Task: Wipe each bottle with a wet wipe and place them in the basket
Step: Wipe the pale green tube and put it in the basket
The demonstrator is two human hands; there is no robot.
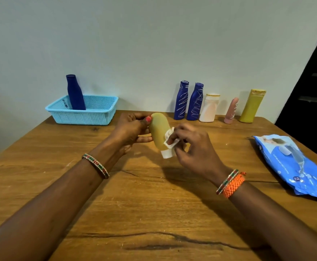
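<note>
1. The wooden table [78, 194] carries everything, and your hands work above its middle.
2. The wet wipe pack [293, 166] lies flat at the table's right edge.
3. The light blue basket [90, 117] sits at the far left corner, with one dark blue bottle [75, 93] standing upright inside it.
4. Along the far edge, right of centre, five bottles stand in a row: two blue scribbled bottles [188, 100], a white bottle [209, 108], a pink bottle [231, 111] and a yellow bottle [252, 106].
5. Your left hand [131, 129] grips the olive bottle [158, 131] with curled fingers round its rounded base.
6. The olive bottle's long axis runs away from you, white cap toward you and tilted down.
7. Your right hand [195, 147] pinches a folded white wipe [171, 139] against the bottle's right side, near the cap.
</note>
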